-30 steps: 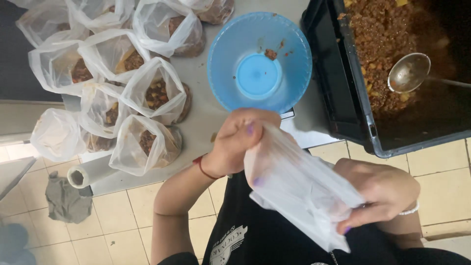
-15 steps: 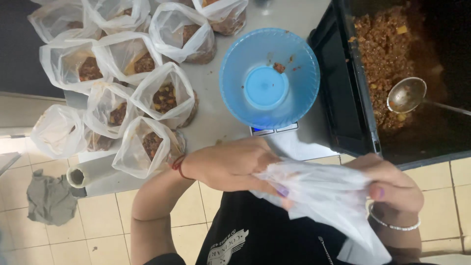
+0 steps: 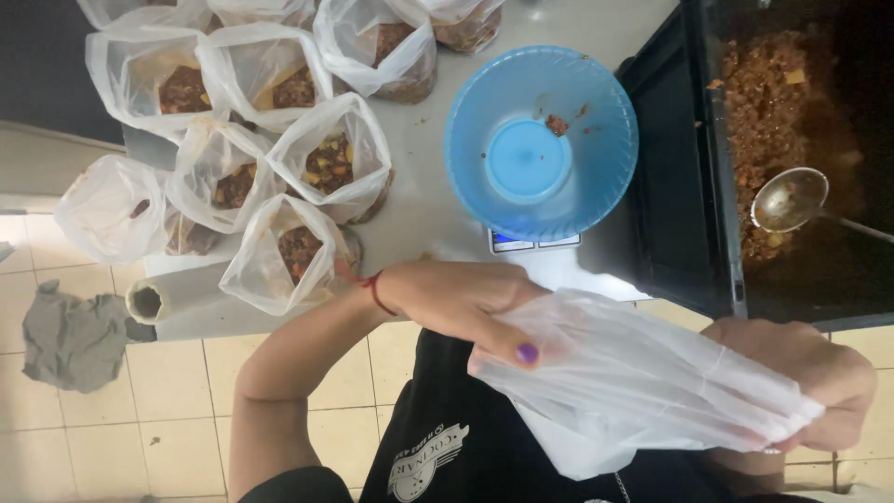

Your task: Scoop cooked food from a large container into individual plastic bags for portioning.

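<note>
My left hand (image 3: 466, 303) and my right hand (image 3: 805, 373) both grip an empty clear plastic bag (image 3: 633, 377), stretched between them in front of my body, below the table edge. The left hand holds the bag's left end with the thumb on top; the right hand pinches the gathered right end. Just beyond the hands a blue plastic bowl (image 3: 540, 140) sits on a small scale (image 3: 531, 244), with a few crumbs of food inside.
Several open plastic bags filled with brown cooked food (image 3: 307, 168) crowd the grey table (image 3: 419, 205) on the left. A black crate of the same food (image 3: 792, 140) with a metal ladle (image 3: 792, 200) stands at right. A bag roll (image 3: 149, 300) lies at the table edge; a grey rag (image 3: 74, 340) lies on the tiled floor.
The bag has swung from slanted down-right to nearly level. My left hand slid along it toward the left end, and my right hand moved out to the right.
</note>
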